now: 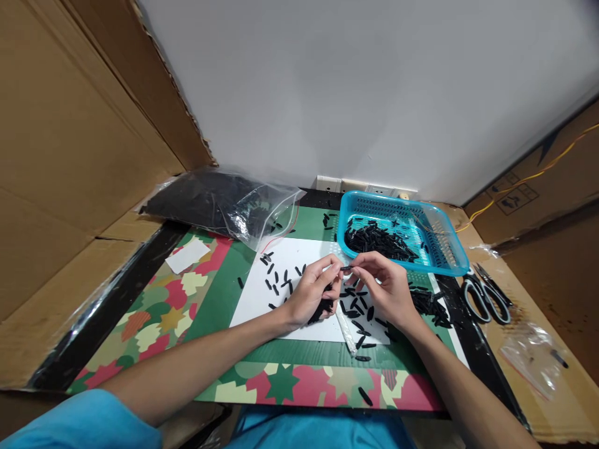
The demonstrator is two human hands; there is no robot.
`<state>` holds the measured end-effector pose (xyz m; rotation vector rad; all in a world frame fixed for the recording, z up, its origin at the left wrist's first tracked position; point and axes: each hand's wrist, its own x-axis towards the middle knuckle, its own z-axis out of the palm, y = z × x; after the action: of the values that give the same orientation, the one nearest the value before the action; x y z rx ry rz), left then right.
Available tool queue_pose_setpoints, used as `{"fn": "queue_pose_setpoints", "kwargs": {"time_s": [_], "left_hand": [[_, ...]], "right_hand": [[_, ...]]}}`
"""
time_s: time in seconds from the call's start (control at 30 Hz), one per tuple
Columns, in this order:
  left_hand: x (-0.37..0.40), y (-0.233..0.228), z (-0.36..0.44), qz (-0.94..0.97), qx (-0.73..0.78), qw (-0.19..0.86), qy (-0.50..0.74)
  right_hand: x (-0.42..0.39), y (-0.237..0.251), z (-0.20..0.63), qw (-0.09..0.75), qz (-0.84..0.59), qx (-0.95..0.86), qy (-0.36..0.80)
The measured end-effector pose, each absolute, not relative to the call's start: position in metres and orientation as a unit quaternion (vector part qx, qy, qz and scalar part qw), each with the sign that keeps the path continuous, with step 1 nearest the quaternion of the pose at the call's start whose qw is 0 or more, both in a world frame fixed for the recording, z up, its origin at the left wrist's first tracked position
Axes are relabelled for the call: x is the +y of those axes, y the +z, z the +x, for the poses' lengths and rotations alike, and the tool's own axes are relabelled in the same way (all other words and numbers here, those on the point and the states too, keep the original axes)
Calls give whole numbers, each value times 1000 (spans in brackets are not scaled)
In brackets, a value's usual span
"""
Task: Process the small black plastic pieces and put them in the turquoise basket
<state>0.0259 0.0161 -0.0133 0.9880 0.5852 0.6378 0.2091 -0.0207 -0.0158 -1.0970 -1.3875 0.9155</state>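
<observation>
Over the white paper sheet point(253, 299), my two hands meet at one small black elongated piece point(346, 268). My left hand point(318, 288) is closed, pinching one end of it between thumb and forefinger, while more black pieces point(321, 310) are bunched in its palm. The thumb and fingertips of my right hand point(384, 288) pinch the other end. What the pieces are made of I cannot tell. Many loose ones point(358, 304) lie scattered on the paper beneath. A narrow whitish strip point(346, 330) rests under the hands.
A blue plastic basket point(461, 257) holding a heap of black pieces stands behind my right hand. Another pile point(430, 307) lies right of it. Scissors point(484, 299) and a small clear bag point(536, 358) are at the right. A large zip bag point(201, 199) of black material lies back left.
</observation>
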Motion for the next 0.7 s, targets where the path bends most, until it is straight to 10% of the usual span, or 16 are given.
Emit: {"fn": "queue_pose_setpoints", "kwargs": {"time_s": [0.7], "left_hand": [[16, -16, 26, 442, 285, 795, 303]], "right_hand": [[-20, -17, 206, 531, -469, -643, 290]]}}
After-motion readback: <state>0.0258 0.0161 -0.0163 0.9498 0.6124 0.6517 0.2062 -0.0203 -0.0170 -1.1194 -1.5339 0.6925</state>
